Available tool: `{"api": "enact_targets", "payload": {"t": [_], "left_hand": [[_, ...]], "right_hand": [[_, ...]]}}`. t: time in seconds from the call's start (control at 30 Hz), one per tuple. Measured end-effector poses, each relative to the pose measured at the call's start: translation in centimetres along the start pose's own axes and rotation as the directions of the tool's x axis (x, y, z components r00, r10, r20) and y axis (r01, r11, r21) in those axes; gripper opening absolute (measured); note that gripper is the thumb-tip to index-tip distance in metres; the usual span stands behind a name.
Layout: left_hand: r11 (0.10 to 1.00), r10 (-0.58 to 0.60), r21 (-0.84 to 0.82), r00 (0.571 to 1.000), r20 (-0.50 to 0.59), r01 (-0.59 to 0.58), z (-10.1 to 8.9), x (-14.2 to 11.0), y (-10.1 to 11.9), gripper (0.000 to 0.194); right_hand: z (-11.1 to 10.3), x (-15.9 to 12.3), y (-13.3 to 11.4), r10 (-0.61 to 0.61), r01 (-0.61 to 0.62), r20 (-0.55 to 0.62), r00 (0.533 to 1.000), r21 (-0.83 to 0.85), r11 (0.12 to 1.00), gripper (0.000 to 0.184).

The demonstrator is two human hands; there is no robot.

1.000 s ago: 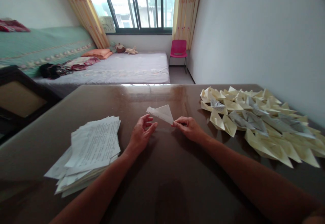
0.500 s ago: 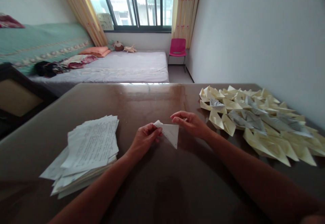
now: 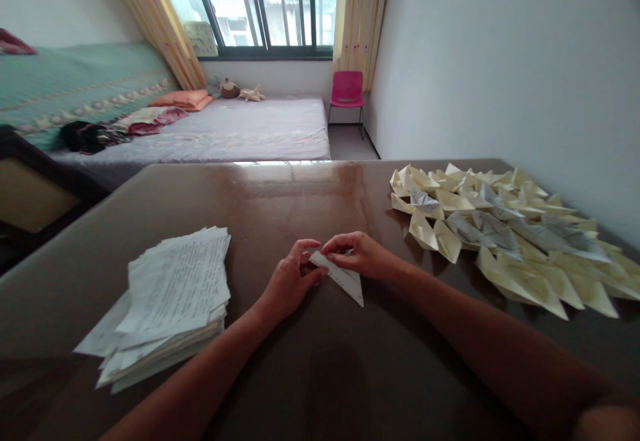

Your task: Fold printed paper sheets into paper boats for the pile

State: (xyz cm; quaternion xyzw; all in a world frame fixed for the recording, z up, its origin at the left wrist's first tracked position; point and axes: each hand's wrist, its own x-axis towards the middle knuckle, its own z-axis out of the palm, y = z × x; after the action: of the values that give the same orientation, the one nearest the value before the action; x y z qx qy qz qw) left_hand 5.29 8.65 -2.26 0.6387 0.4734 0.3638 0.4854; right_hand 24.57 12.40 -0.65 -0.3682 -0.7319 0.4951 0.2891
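Observation:
A small white folded paper (image 3: 343,282), roughly triangular, is held between my two hands above the brown table. My left hand (image 3: 291,278) grips it at the left corner, the thumb against the edge and the index finger raised over the top. My right hand (image 3: 361,254) pinches its upper edge, thumb and fingers close to the left fingertips. The palm and curled fingers of the right hand hide part of the paper's right side. Faint print shows along the sloping edge.
A stack of printed sheets (image 3: 173,294) lies at left on the table (image 3: 280,208). Many folded paper boats (image 3: 465,194), cream and grey, crowd its right side near the wall. Beyond stand a bed (image 3: 270,124) and a pink chair (image 3: 347,88).
My right hand has come in from beside the paper and now pinches its upper edge. The paper has turned and shifted slightly right; my left index finger has lifted.

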Motion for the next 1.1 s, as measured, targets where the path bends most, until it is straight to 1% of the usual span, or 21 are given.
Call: {"api": "enact_targets", "payload": {"t": [0.1, 0.23, 0.3, 0.47, 0.57, 0.7, 0.8, 0.87, 1.0, 1.1], "left_hand": [[1.000, 0.013, 0.028, 1.000, 0.008, -0.013, -0.06, -0.01, -0.14, 0.042], [0.998, 0.034, -0.057, 0.999, 0.007, -0.034, -0.29, 0.10, -0.28, 0.032], [0.996, 0.045, -0.082, 0.999, 0.010, -0.044, -0.35, 0.11, -0.27, 0.027], [0.994, 0.069, -0.079, 0.998, -0.001, -0.069, -0.41, -0.04, -0.03, 0.023], [0.994, 0.076, -0.082, 0.997, 0.001, -0.076, -0.50, -0.08, 0.00, 0.023], [0.988, 0.080, -0.129, 0.997, -0.016, -0.081, -0.57, -0.01, -0.09, 0.023], [0.971, 0.038, -0.235, 0.999, -0.028, -0.043, -0.64, 0.05, 0.01, 0.032], [0.955, 0.008, -0.295, 1.000, -0.026, -0.016, -0.74, 0.08, 0.14, 0.035], [0.939, -0.034, -0.344, 0.999, -0.026, 0.023, -0.93, 0.07, 0.24, 0.034], [0.931, -0.055, -0.362, 0.998, -0.032, 0.040, -0.95, 0.05, 0.13, 0.032]], "right_hand": [[-0.11, 0.07, 0.35, 0.033, -0.036, 0.042, 0.999, 0.075, 0.997, 0.024], [-0.39, 0.14, 0.73, 0.103, -0.104, 0.019, 0.995, 0.126, 0.987, 0.025], [-0.48, 0.12, 0.77, 0.119, -0.119, 0.015, 0.993, 0.155, 0.981, 0.026], [-0.46, -0.03, 0.38, 0.127, -0.127, 0.010, 0.992, 0.185, 0.974, 0.029], [-0.31, -0.01, 0.33, 0.096, -0.089, -0.029, 0.995, 0.180, 0.980, 0.031], [0.03, 0.11, 0.55, 0.000, 0.010, -0.101, 0.995, 0.095, 0.995, 0.030], [0.30, 0.05, 0.50, -0.060, 0.061, -0.142, 0.988, 0.006, 0.998, 0.024], [0.41, -0.08, 0.33, -0.115, 0.103, -0.160, 0.980, -0.083, 0.991, 0.021], [0.41, -0.33, 0.06, -0.225, 0.181, -0.164, 0.960, -0.248, 0.952, 0.018], [0.18, -0.48, 0.13, -0.302, 0.243, -0.119, 0.946, -0.360, 0.901, 0.019]]}}
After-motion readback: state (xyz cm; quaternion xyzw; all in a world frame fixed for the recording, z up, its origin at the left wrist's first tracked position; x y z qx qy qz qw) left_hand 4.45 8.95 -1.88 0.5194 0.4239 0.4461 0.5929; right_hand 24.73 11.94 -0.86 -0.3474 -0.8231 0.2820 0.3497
